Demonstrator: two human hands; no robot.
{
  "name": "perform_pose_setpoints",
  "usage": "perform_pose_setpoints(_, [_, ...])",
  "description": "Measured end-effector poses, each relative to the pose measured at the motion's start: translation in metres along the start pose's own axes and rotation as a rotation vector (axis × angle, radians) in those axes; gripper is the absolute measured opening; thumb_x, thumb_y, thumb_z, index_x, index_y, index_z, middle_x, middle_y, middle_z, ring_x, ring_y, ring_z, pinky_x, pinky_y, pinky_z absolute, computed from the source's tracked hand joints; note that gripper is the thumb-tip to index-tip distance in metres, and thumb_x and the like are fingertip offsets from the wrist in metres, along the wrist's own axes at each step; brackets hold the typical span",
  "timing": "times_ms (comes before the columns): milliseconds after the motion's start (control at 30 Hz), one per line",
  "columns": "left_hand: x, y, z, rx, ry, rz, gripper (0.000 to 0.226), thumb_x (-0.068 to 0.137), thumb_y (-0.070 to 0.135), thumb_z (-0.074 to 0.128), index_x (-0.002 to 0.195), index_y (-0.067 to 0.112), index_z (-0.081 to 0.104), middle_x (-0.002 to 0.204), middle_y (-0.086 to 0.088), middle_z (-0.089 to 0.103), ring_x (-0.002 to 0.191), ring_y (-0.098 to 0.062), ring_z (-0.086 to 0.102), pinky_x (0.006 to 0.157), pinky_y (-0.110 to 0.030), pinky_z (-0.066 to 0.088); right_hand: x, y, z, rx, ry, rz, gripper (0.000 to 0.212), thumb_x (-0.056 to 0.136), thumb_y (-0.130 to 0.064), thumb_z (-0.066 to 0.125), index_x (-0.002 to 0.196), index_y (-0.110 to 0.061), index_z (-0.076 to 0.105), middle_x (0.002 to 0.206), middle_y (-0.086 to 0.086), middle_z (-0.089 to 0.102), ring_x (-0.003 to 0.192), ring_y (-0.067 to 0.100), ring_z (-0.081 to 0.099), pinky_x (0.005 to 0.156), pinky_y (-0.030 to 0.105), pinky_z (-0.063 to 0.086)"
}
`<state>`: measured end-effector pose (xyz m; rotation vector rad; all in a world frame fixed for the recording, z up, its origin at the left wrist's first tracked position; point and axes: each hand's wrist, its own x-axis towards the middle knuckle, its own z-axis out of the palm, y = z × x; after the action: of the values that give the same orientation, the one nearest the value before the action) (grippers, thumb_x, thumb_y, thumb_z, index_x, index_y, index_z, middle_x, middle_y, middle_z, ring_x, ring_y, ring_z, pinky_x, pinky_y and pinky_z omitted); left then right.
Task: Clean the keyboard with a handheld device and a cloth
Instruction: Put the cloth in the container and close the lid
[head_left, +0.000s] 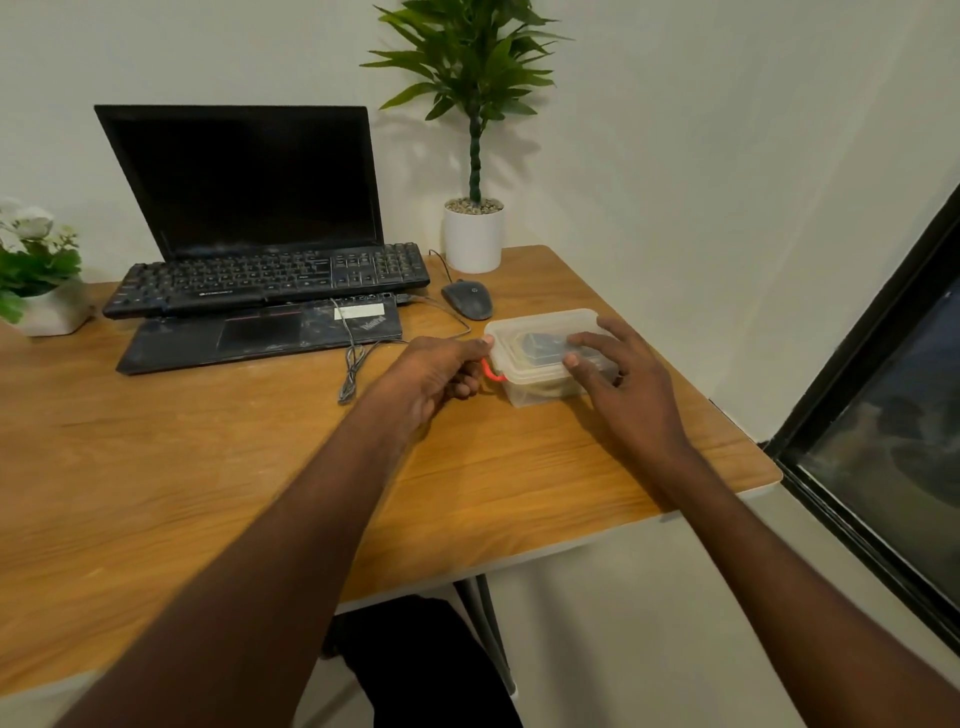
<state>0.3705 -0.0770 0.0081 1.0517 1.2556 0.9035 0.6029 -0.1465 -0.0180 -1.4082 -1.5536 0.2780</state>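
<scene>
1. Left hand (436, 376): fingers curled, the grip closed at the left end of a clear plastic container (545, 358); thumb against the lid's edge, the other fingers beside the red latch (493, 371). Whether they pinch the latch cannot be told.
2. Right hand (621, 384): the grip open, fingers spread and only slightly bent, fingertips (571, 359) resting on the container's lid; thumb at the near right side of the box.
3. Container: lid on, standing near the right part of the wooden desk (208, 467). A dark object shows through the lid; its kind cannot be told.
4. Cable (353, 364): lies bundled on the desk, left of the left hand.
5. Laptop (249, 208): open, screen dark, its palm rest toward the viewer.
6. Keyboard (270, 278): black, external, lying across the laptop's own keys, well apart from both hands.
7. Mouse (467, 300): dark, just behind the container, right of the keyboard.
8. Potted plant (472, 228): white pot at the far edge; a second flowering plant (36, 260) at far left.
</scene>
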Motion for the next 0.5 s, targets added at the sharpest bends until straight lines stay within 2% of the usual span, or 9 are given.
perform_pose_setpoints(100, [-0.009,0.001,0.012,-0.024,0.112,0.018,0.02,0.1,0.02,0.076,0.088,0.005,0.07,0.071,-0.011,0.063,0.053,-0.016,0.052,0.046,-0.027,0.041,-0.001,-0.002,0.002,-0.036,-0.006,0.009,0.038,0.094,-0.055,0.063,0.125,-0.036,0.07,0.15,-0.015,0.051,0.135,0.004,0.047,0.105,0.045,0.052])
perform_pose_setpoints(167, [-0.013,-0.003,0.026,-0.021,0.24,0.08,0.02,0.098,0.021,0.075,0.084,0.01,0.067,0.08,-0.012,0.07,0.058,-0.02,0.055,0.053,-0.031,0.045,-0.001,-0.003,0.002,-0.027,-0.008,0.019,0.038,0.093,-0.056,0.064,0.124,-0.036,0.071,0.151,-0.014,0.049,0.135,0.005,0.046,0.104,0.046,0.053])
perform_pose_setpoints(233, [-0.014,-0.012,0.044,0.11,0.431,0.206,0.021,0.092,0.03,0.08,0.087,0.014,0.066,0.091,-0.007,0.074,0.075,-0.022,0.065,0.068,-0.038,0.056,-0.001,-0.004,0.0,-0.012,-0.006,0.033,0.041,0.091,-0.059,0.066,0.126,-0.037,0.068,0.155,-0.012,0.043,0.136,0.006,0.045,0.103,0.042,0.053])
perform_pose_setpoints(267, [-0.018,-0.015,0.053,0.189,0.502,0.273,0.027,0.089,0.036,0.083,0.091,0.016,0.065,0.093,-0.004,0.072,0.082,-0.023,0.066,0.072,-0.041,0.057,-0.002,-0.006,-0.002,0.003,-0.004,0.046,0.046,0.089,-0.061,0.068,0.129,-0.039,0.064,0.155,-0.012,0.041,0.134,0.005,0.045,0.101,0.036,0.053])
perform_pose_setpoints(333, [-0.023,-0.023,0.069,0.303,0.566,0.383,0.034,0.088,0.039,0.083,0.1,0.014,0.063,0.1,-0.004,0.067,0.09,-0.025,0.065,0.075,-0.043,0.056,-0.003,-0.011,-0.005,0.081,-0.007,0.11,0.058,0.085,-0.059,0.075,0.134,-0.042,0.049,0.142,-0.014,0.048,0.123,0.0,0.052,0.09,0.019,0.052])
perform_pose_setpoints(400, [-0.025,-0.031,0.078,0.339,0.629,0.478,0.03,0.092,0.032,0.077,0.109,0.011,0.063,0.108,-0.006,0.065,0.096,-0.027,0.064,0.08,-0.046,0.056,-0.003,-0.013,-0.006,0.151,-0.023,0.186,0.065,0.085,-0.055,0.077,0.136,-0.041,0.039,0.123,-0.021,0.055,0.11,-0.004,0.058,0.077,0.007,0.05])
perform_pose_setpoints(433, [-0.027,-0.033,0.081,0.328,0.655,0.513,0.027,0.094,0.03,0.074,0.11,0.011,0.062,0.108,-0.005,0.064,0.096,-0.027,0.063,0.081,-0.047,0.055,-0.002,-0.013,-0.006,0.164,-0.034,0.206,0.063,0.088,-0.054,0.074,0.137,-0.039,0.038,0.118,-0.024,0.055,0.106,-0.007,0.058,0.073,0.005,0.049])
perform_pose_setpoints(500, [-0.028,-0.038,0.084,0.28,0.69,0.566,0.021,0.095,0.027,0.07,0.108,0.013,0.061,0.105,-0.004,0.064,0.092,-0.026,0.061,0.078,-0.047,0.055,0.0,-0.011,-0.006,0.188,-0.042,0.247,0.057,0.097,-0.055,0.06,0.145,-0.031,0.038,0.12,-0.019,0.058,0.105,-0.003,0.06,0.077,0.011,0.052])
